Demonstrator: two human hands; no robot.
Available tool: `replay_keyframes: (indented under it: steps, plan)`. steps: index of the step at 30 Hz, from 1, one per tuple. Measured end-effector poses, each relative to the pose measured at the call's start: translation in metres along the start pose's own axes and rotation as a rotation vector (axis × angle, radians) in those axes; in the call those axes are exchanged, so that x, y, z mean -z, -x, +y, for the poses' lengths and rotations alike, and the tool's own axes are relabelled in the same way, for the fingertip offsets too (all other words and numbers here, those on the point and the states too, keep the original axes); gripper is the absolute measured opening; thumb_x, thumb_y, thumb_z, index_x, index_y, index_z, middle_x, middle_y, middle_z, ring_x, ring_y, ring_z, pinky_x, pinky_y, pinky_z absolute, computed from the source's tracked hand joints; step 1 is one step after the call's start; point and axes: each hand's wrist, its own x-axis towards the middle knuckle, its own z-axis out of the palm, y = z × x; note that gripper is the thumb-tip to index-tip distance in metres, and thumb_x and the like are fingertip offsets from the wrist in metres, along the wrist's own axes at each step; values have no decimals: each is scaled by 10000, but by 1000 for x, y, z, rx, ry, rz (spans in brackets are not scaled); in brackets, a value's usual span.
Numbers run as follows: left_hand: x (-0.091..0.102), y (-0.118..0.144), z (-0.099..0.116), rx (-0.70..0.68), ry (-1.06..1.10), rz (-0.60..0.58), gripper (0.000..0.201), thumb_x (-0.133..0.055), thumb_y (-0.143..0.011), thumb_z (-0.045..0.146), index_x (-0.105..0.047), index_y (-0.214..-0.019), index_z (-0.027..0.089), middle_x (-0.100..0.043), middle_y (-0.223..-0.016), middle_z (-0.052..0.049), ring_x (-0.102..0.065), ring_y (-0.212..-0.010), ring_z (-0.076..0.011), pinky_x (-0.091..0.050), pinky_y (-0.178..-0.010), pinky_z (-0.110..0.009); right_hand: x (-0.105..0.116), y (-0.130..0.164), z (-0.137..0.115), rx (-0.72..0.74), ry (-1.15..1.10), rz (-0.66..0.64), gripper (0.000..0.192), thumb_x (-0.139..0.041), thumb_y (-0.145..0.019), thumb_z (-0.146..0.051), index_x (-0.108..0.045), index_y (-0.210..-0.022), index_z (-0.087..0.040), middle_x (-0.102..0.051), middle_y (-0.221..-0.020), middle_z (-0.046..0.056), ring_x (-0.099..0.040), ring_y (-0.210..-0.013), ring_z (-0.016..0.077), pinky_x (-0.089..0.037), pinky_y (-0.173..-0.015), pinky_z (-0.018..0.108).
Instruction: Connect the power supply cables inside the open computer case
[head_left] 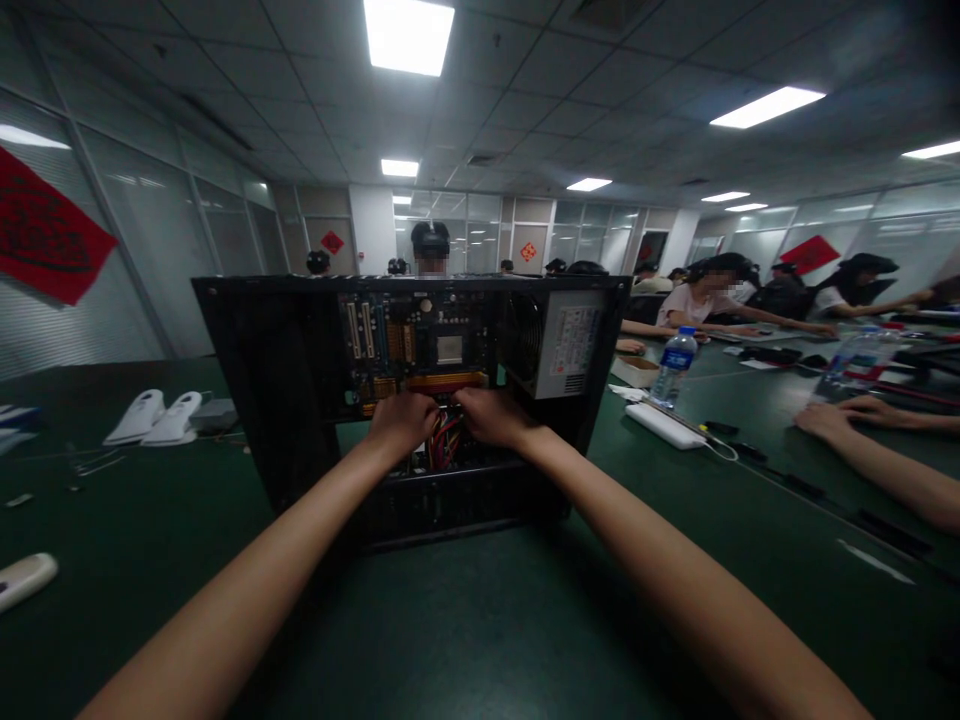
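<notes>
An opened black computer case (457, 510) stands on the table with its inside facing me. Inside it are a motherboard (469, 325), its square processor area, and orange and yellow memory slots (450, 382). A fan and a labelled power supply (568, 345) occupy the upper right. My left hand (403, 420) is closed at the lower edge of the motherboard, just below the slots. Close beside it, my right hand (491, 415) is also closed, near the slots' right half. Coloured cables (444, 440) hang between and below the hands. Whatever the fingers grip is hidden behind the knuckles.
White moulded pieces (154, 418) lie left of the case on the green table (480, 620). Rightward are a water bottle (675, 368), a white power strip (664, 426) and a small box (636, 371). A co-worker's hands (840, 415) rest at the far right.
</notes>
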Motion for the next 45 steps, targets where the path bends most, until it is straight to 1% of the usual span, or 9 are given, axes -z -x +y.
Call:
replay_keyframes:
  steps: [10,16,21,25,28,32,38,41,45]
  plan:
    - [1,-2,4,-3,-64,-7,362,-462,-944,372,-788,-1039,247,-775,-1011,-114,-726,-942,-339,-526,-745,-405,7,1,-6,-57,-18,-70,250,-519,-920,-139,-568,-1165,-153,-681,-1172,117,-635,-1053,245,-434,-754,295]
    - [4,2,4,-22,-19,-12,343,-459,-960,352,-770,-1041,233,-771,-1019,-110,-725,-942,-311,-514,-741,-371,9,1,-5,-44,60,-94,221,-496,-930,-136,-595,-1127,-147,-684,-1143,123,-640,-1032,255,-432,-744,306]
    - [5,10,3,-144,5,9,331,-431,-991,368,-720,-1070,227,-764,-1016,-92,-724,-953,-301,-519,-745,-367,19,3,-10,-69,6,-53,182,-472,-957,-120,-616,-1065,-145,-680,-1111,115,-620,-1024,217,-426,-784,285]
    - [7,16,7,-305,-93,2,333,-462,-973,376,-658,-1130,157,-755,-956,-133,-730,-860,-316,-536,-714,-391,23,5,-22,-8,-39,41,172,-477,-952,-117,-627,-1032,-135,-657,-1080,116,-577,-1040,226,-432,-827,301]
    - [9,17,12,-331,-144,-30,298,-494,-939,331,-683,-1011,113,-751,-935,-166,-732,-848,-334,-551,-740,-414,24,6,-28,84,-154,93,262,-490,-905,-76,-612,-1132,-127,-640,-1136,114,-550,-1080,231,-435,-899,321]
    - [9,17,14,-312,-142,-79,249,-502,-902,222,-702,-969,90,-748,-970,-187,-732,-889,-346,-559,-772,-424,24,6,-28,192,-302,46,373,-558,-857,-117,-569,-1230,-123,-633,-1178,131,-544,-1116,251,-431,-969,374]
    - [5,17,8,-288,-60,-162,224,-490,-899,153,-681,-999,92,-742,-969,-179,-728,-891,-315,-551,-747,-381,21,8,-22,186,-409,13,389,-571,-900,-168,-547,-1286,-121,-633,-1229,147,-569,-1140,261,-436,-984,393]
    - [9,20,8,-380,49,-167,206,-550,-882,169,-657,-1045,101,-731,-1037,-169,-718,-936,-298,-543,-756,-350,19,9,-21,158,-468,9,384,-591,-898,-182,-552,-1276,-123,-637,-1227,149,-578,-1144,268,-437,-974,390]
    - [16,24,11,-539,221,-164,211,-601,-875,165,-654,-1077,147,-727,-1108,-125,-712,-952,-250,-529,-750,-298,14,10,-20,100,-538,-51,190,-603,-868,-161,-617,-1057,-144,-673,-1068,108,-614,-1023,246,-441,-888,341]
